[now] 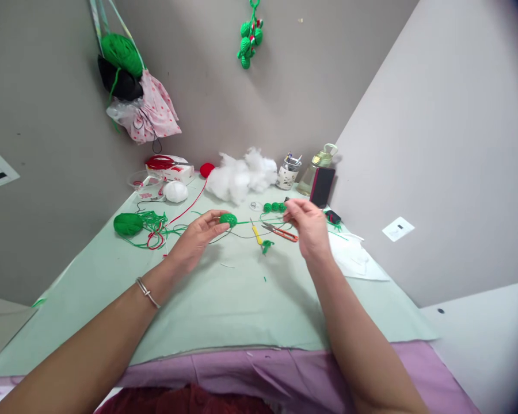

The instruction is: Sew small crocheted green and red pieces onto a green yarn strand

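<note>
My left hand (201,233) grips a small green crocheted ball (228,219) between thumb and fingers. From the ball a strand of green yarn (244,222) runs right toward my right hand (304,221), whose fingers are pinched on it; whether a needle is there too I cannot make out. Several small green crocheted balls (274,207) lie in a row just behind the right hand. Below the strand are a yellow-handled crochet hook (256,233), orange thread snips (285,233) and a small green crocheted piece (266,247).
Green yarn (128,224) with tangled strands lies at left, near white yarn (175,192). Behind are red scissors (164,162) on a box, red yarn (206,169), white stuffing (242,178), a pen cup (288,174), a bottle (313,172) and a phone (322,187).
</note>
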Demonstrator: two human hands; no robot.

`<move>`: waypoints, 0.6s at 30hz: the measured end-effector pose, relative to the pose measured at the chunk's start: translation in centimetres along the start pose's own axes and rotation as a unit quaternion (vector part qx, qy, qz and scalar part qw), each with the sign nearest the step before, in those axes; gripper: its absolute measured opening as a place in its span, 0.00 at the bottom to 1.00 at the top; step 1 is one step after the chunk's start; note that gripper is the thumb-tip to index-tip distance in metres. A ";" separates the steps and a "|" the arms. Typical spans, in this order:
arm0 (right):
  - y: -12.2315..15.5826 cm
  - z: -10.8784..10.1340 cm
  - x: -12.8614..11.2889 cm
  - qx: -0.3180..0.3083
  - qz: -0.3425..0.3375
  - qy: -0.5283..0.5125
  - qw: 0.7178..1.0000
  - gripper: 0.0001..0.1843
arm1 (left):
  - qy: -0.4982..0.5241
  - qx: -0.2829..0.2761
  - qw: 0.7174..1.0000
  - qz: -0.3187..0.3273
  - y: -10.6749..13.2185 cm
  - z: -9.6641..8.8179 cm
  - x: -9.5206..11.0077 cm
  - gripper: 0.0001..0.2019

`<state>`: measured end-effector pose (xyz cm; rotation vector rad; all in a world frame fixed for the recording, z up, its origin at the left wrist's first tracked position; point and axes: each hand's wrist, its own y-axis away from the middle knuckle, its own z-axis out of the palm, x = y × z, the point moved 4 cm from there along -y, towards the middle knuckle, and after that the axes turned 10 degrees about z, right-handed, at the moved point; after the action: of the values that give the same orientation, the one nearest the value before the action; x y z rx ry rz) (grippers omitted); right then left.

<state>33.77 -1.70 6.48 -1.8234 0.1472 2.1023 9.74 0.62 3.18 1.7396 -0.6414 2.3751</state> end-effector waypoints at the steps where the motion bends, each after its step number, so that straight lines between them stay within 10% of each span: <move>1: -0.3 -1.1 -0.8 0.050 -0.036 0.004 0.998 0.06 | 0.001 0.013 1.000 0.001 0.0 -0.2 0.0 0.15; 6: -0.9 -5.0 -3.3 0.166 -0.130 -0.022 0.977 0.03 | 0.024 0.059 0.998 -0.015 -0.2 -0.9 -0.4 0.13; 11: -0.5 -3.2 -2.7 -0.109 0.010 0.083 0.991 0.05 | 0.138 0.136 0.981 -0.015 -0.5 -1.7 -0.4 0.06; 15: 2.4 0.3 0.5 -0.426 0.198 0.217 0.856 0.13 | 0.255 0.212 0.943 -0.033 -0.9 -2.8 -0.4 0.04; 18: 3.5 1.0 3.4 -0.522 0.310 0.292 0.739 0.13 | 0.292 0.216 0.929 -0.064 -1.0 -3.1 -0.5 0.08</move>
<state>31.34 -3.96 2.83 -3.5130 -0.4479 2.0238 7.56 2.88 2.21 1.0153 0.0858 2.8704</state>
